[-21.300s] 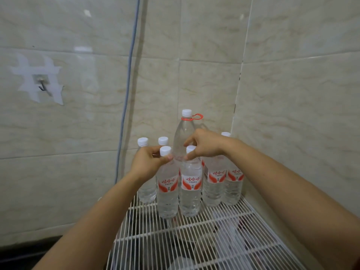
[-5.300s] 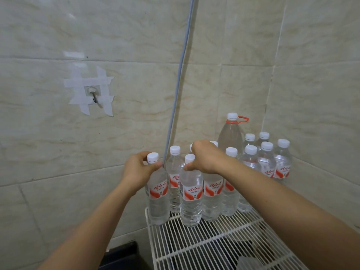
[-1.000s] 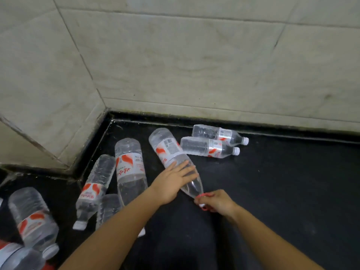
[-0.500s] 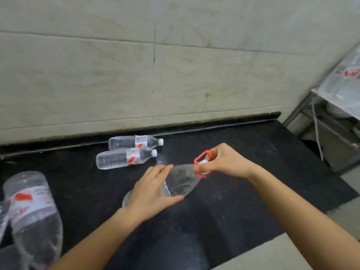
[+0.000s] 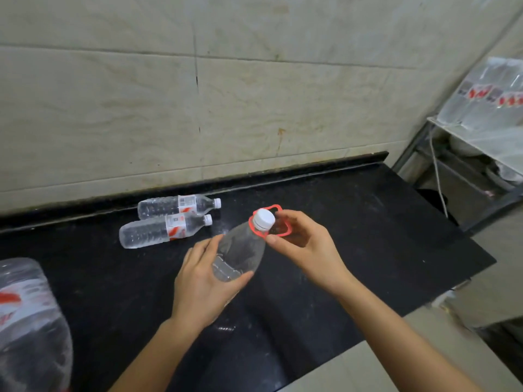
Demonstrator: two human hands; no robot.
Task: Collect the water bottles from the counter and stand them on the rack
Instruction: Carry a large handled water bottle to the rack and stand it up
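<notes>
Your left hand [image 5: 206, 281] grips the large bottle [image 5: 240, 250] at the shoulder, with the thumb across the near side and the fingers curled round the far side, clamped on the clear plastic. Your right hand [image 5: 302, 244] pinches the red carry ring [image 5: 284, 232] at the neck. Thumb and forefinger are closed on the ring and the other fingers are curled loosely behind it. The white cap [image 5: 263, 219] is on and points up and away from you, toward the tiled wall [image 5: 226, 108].

The bottle is tilted, neck higher than base, over the black counter [image 5: 368, 222]. Your left hand hides the base, so I can't tell whether it touches the counter.

2 small ones lie on their sides close by the wall, caps pointing right: the rear small bottle [image 5: 175, 203] and the front small bottle [image 5: 161, 232], side by side. Both are apart from your hands. 1 more big bottle [image 5: 28, 321] with a red-and-white label lies at the left edge, cut off by the frame.

The rack [image 5: 478, 138] is past the counter's right end, blurred and well apart from the held bottle. The racked bottles [image 5: 486, 94], with red labels, stand on its top shelf.
</notes>
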